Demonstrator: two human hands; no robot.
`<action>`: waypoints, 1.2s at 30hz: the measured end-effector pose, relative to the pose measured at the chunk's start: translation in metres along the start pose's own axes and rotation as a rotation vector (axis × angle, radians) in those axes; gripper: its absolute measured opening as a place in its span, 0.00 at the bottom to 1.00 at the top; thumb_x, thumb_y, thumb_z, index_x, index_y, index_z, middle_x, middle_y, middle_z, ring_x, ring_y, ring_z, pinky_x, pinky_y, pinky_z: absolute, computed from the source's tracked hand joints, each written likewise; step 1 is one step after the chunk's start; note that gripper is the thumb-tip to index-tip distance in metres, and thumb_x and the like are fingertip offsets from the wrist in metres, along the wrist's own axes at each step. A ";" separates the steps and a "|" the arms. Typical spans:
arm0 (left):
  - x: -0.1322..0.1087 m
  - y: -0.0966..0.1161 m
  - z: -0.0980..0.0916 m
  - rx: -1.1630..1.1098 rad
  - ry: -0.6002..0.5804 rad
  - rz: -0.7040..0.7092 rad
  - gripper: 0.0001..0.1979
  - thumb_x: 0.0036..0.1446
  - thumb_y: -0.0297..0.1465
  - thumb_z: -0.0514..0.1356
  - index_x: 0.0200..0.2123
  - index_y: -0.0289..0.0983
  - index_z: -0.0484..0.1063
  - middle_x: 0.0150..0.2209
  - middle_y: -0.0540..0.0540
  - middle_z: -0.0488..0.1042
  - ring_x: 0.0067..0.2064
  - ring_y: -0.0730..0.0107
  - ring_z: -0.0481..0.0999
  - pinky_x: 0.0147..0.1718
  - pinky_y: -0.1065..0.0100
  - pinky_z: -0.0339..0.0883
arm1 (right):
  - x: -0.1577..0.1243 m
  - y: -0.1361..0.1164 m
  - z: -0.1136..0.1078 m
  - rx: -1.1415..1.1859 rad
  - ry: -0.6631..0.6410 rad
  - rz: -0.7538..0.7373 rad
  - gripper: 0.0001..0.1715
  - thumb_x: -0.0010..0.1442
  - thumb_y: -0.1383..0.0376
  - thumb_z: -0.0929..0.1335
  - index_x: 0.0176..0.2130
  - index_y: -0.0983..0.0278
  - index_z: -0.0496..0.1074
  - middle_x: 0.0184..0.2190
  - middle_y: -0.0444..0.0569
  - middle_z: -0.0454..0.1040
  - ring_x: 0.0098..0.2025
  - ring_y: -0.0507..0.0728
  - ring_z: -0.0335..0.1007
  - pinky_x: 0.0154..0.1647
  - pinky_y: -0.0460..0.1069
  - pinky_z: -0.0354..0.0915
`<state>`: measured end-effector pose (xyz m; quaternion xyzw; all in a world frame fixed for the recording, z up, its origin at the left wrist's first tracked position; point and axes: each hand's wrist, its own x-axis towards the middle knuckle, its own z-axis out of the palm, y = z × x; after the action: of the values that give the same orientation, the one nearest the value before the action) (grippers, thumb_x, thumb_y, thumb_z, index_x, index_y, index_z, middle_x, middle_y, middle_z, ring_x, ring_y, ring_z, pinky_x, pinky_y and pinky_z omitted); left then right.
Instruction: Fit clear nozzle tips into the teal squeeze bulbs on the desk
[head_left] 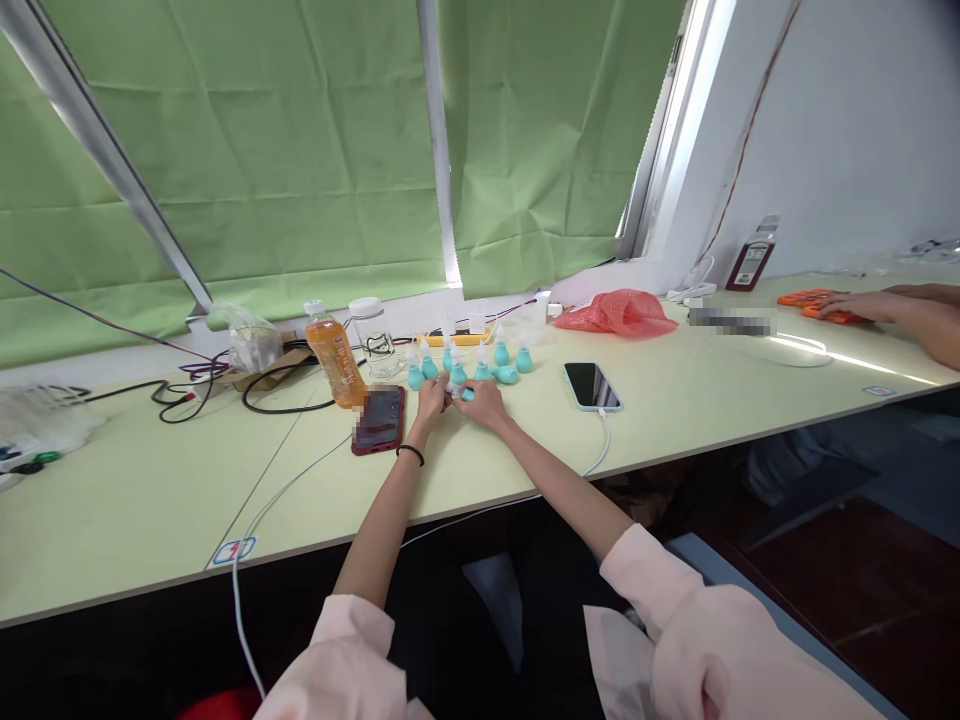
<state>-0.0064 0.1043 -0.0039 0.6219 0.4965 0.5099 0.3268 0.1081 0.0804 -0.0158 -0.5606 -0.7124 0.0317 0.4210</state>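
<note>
My left hand [431, 402] and my right hand [485, 404] meet over the front of the table, fingers closed. Held in my right hand is a small teal squeeze bulb [467, 394], lying on its side, with its pale clear tip pointing toward my left hand. The fingers of my left hand are pinched at that tip; the exact contact is too small to make out. Just beyond my hands stand several more teal squeeze bulbs [501, 353] with clear tips, mostly upright. One teal bulb [506, 375] lies on its side.
A dark red phone [379, 420], an orange drink bottle [334, 358] and a clear jar [375, 340] are left of my hands. To the right lie a charging phone [592, 386] and a red plastic bag [619, 314]. Another person's hands [855, 304] touch orange objects [814, 299] at far right.
</note>
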 end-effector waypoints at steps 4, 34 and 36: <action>0.001 0.001 0.000 -0.075 -0.078 -0.073 0.21 0.50 0.44 0.47 0.14 0.37 0.54 0.10 0.54 0.54 0.11 0.81 0.54 0.12 0.75 0.48 | 0.000 -0.001 -0.002 0.028 0.021 -0.002 0.10 0.43 0.60 0.63 0.25 0.62 0.70 0.22 0.45 0.71 0.26 0.54 0.63 0.25 0.45 0.54; -0.008 0.004 0.002 0.569 0.063 0.087 0.14 0.53 0.36 0.47 0.29 0.36 0.69 0.31 0.41 0.72 0.37 0.60 0.69 0.31 0.68 0.57 | 0.007 0.010 0.004 0.227 0.055 0.111 0.14 0.48 0.61 0.60 0.29 0.64 0.71 0.25 0.45 0.71 0.29 0.53 0.64 0.27 0.44 0.55; -0.009 0.007 0.001 0.536 0.075 0.127 0.18 0.54 0.38 0.44 0.28 0.35 0.69 0.28 0.43 0.72 0.33 0.63 0.69 0.29 0.69 0.57 | 0.007 0.009 0.003 0.230 0.048 0.095 0.13 0.48 0.62 0.60 0.30 0.63 0.70 0.26 0.44 0.72 0.30 0.53 0.64 0.28 0.44 0.55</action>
<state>-0.0032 0.0939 -0.0009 0.6967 0.5853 0.4026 0.0995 0.1129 0.0913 -0.0184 -0.5422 -0.6665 0.1195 0.4976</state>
